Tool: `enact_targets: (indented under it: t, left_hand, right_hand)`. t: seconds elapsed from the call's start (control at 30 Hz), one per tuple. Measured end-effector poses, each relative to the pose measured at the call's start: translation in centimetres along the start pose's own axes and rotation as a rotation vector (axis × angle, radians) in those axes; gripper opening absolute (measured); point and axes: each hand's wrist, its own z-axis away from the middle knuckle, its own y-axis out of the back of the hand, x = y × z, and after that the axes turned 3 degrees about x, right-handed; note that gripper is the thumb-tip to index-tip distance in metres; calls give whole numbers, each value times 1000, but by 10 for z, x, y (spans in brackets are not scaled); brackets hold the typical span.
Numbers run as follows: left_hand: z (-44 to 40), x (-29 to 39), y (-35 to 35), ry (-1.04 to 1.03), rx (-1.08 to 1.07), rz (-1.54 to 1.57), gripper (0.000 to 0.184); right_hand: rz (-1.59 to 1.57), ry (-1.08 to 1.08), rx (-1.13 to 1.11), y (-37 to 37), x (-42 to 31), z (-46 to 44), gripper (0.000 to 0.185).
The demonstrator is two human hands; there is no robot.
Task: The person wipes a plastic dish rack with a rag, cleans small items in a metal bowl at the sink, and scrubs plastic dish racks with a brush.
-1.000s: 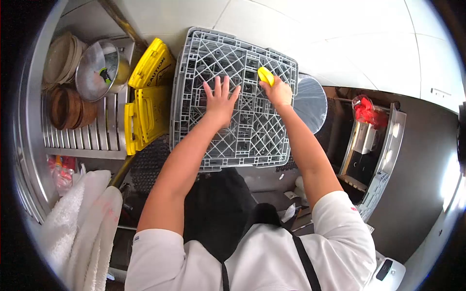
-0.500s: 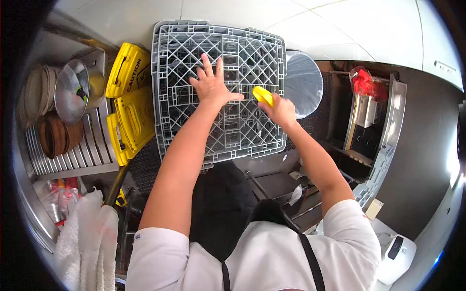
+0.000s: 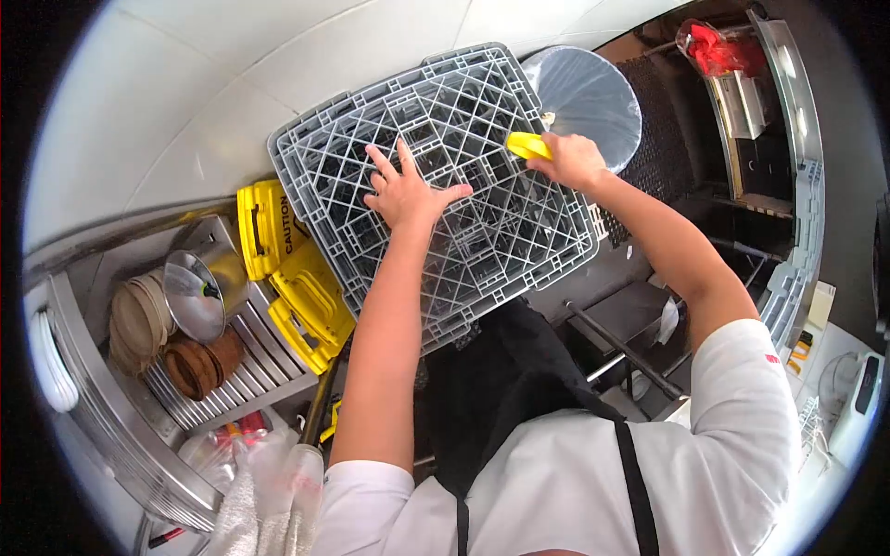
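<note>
A grey plastic crate (image 3: 366,236) with a lattice face lies before me, its lattice turned up toward me. My left hand (image 3: 408,196) rests on that lattice left of its middle, fingers spread wide and holding nothing. Toward the crate's upper right side, my right hand (image 3: 573,162) is closed around a rounded yellow object (image 3: 528,145). Only its smooth front part sticks out past the fingers, so I cannot tell what kind of tool it is. Whether it touches the lattice is unclear.
Yellow caution signs (image 3: 301,292) lean against the crate's left side. A round, plastic-covered container (image 3: 589,102) stands at its upper right. On the left, a slatted metal rack (image 3: 264,357) holds brown bowls (image 3: 199,363) and a metal lid (image 3: 195,296). A metal-legged frame (image 3: 621,343) is near my right.
My view has turned, so the crate appears tilted. My right hand and the yellow object have shifted toward the crate's upper right edge. The left hand remains spread on the lattice.
</note>
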Motion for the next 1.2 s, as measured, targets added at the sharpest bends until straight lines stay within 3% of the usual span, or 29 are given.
enact_targets:
  t: [0.13,0.17,0.33,0.4,0.5,0.53,0.6,0.73,0.83,0.87,0.93,1.03,1.13,1.2]
  left_hand:
    - [-1,3,-1,-1,-25,-28,144]
    - [-1,5,-1,6,-28,-35,145]
    - [0,13,0,19,-17,-77,144]
    - [0,15,2,19,-45,-105,145]
    - [2,15,4,8,-46,-83,144]
    - [2,16,4,4,-42,-90,144]
    - [1,15,4,3,-37,-99,144]
    - [-1,18,1,23,-49,-99,145]
    - [-2,16,1,20,-55,-116,145]
    - [-3,17,0,27,-53,-115,145]
    - [-5,18,2,22,-27,-102,145]
    - [-2,17,-1,20,-31,-102,144]
    - [-3,17,3,27,-63,-91,144]
    - [-3,15,3,9,-43,-83,144]
  right_hand:
    - [-216,16,260,4,-53,-77,48]
    - [-218,-57,224,10,-65,-99,49]
    - [-217,234,33,8,-60,-32,47]
    - [-153,209,-31,14,-48,-26,45]
    - [-110,136,241,11,-42,-91,46]
    - [-205,5,243,22,-36,-112,47]
    - [-177,64,226,22,-32,-117,48]
    - [-169,331,-62,15,-45,-46,52]
    - [-226,225,5,29,-30,-72,49]
    - [-88,181,99,24,-23,-99,49]
    - [-188,88,236,28,-15,-126,47]
    - [-215,83,172,15,-35,-94,44]
    - [-248,269,0,15,-40,-33,42]
    - [-209,238,-12,14,-28,-20,44]
